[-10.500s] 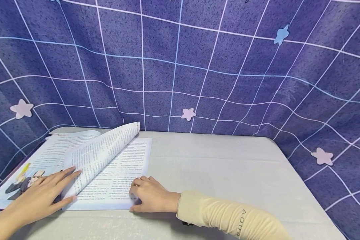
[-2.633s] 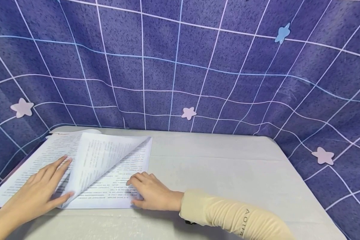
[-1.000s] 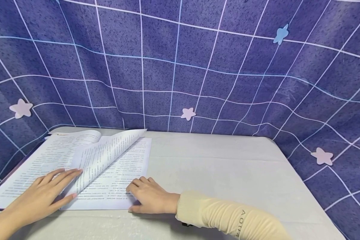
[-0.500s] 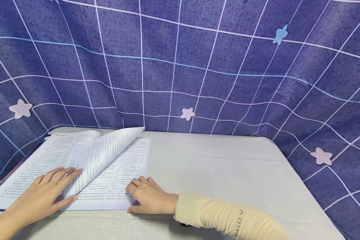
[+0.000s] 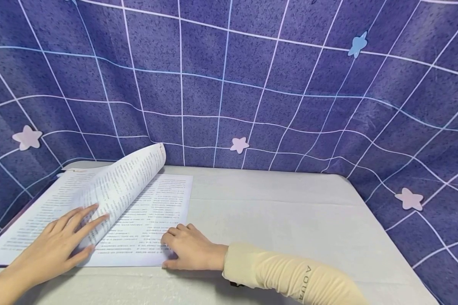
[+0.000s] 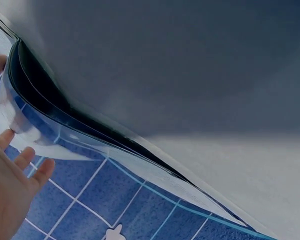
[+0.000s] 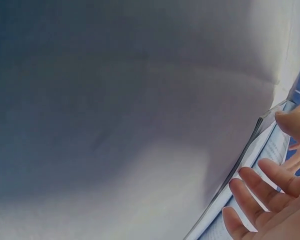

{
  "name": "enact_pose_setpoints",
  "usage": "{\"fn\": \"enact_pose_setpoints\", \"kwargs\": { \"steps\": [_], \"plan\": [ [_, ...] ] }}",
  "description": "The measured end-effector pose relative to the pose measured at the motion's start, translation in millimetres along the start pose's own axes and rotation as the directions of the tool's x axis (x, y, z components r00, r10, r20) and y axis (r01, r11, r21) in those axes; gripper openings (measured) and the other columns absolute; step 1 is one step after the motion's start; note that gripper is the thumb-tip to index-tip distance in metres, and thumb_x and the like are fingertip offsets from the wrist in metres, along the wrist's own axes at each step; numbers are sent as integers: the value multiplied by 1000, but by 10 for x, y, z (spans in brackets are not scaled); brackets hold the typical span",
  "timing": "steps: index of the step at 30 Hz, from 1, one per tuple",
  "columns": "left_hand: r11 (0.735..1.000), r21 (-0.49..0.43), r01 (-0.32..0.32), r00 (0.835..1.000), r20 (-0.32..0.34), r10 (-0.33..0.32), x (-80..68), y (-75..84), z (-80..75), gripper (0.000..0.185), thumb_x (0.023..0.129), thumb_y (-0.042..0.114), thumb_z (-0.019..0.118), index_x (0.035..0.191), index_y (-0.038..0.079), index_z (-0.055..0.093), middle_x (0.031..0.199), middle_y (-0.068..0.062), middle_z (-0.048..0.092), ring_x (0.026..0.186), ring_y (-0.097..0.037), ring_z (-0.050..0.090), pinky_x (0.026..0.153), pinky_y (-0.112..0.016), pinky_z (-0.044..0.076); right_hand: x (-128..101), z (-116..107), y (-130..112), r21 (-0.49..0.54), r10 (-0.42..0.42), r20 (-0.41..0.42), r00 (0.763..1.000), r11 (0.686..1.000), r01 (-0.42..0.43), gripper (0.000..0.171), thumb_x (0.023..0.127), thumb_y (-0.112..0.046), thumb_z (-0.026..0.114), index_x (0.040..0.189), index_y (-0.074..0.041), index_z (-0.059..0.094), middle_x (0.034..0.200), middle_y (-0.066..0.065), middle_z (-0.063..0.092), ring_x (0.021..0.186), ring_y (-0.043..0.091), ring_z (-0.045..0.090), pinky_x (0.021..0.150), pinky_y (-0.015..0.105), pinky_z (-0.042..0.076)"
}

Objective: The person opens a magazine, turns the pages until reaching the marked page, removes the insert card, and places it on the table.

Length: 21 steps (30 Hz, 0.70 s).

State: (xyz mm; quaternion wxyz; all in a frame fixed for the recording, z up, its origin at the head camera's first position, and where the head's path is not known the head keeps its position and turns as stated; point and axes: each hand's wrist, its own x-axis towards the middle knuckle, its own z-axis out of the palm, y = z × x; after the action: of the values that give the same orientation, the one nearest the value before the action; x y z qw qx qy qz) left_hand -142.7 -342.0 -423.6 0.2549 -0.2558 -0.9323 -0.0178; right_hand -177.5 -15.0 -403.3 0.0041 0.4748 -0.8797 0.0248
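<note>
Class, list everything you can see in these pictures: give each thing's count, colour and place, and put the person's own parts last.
Book: one, white printed pages, open on the table's left.
Page: one, white, lifted mid-turn over the book.
Table: one, pale grey, across the foreground.
Backdrop: one, purple with white grid, behind the table.
Stars: four seen, three pale pink, one blue, on the backdrop.
Sleeve: one, cream, right forearm.
Left hand: flat under the lifted page.
Right hand: resting on the book's right page.

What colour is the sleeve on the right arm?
Pale cream-yellow sleeve with small dark lettering, best seen in the head view.
</note>
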Motion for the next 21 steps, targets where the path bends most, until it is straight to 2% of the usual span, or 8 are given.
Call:
{"fn": "enact_pose_setpoints", "kwargs": {
  "steps": [6, 11, 21],
  "plan": [
    [1000, 15, 3, 1000, 31, -4, 1, 3, -5, 56, 79, 41, 61, 132, 30, 47, 142, -10, 34, 122, -39, 34, 79, -55, 35, 0, -6, -1, 4, -1, -8, 1000, 1000, 1, 39, 79, -51, 64, 107, -25, 58, 101, -13, 57, 86, 1, 46, 75, 19, 39],
    [1000, 29, 6, 999, 53, -7, 5, 6, -9, 59, 76, 39, 65, 132, 32, 46, 145, -9, 32, 119, -41, 36, 78, -57, 36, 1, -12, 0, 14, 0, -5, 1000, 1000, 0, 37, 79, -50, 64, 106, -25, 59, 102, -13, 58, 87, 2, 47, 76, 20, 40],
    [999, 31, -5, 999, 37, 4, -20, -7, 6, 50, 84, 44, 56, 131, 32, 48, 144, -11, 31, 119, -41, 36, 77, -58, 36, 5, -48, 20, 19, -31, -16, 999, 999, 31, 29, 81, -45, 63, 101, -24, 62, 101, -12, 63, 84, 1, 51, 75, 19, 40]
  ]
}}
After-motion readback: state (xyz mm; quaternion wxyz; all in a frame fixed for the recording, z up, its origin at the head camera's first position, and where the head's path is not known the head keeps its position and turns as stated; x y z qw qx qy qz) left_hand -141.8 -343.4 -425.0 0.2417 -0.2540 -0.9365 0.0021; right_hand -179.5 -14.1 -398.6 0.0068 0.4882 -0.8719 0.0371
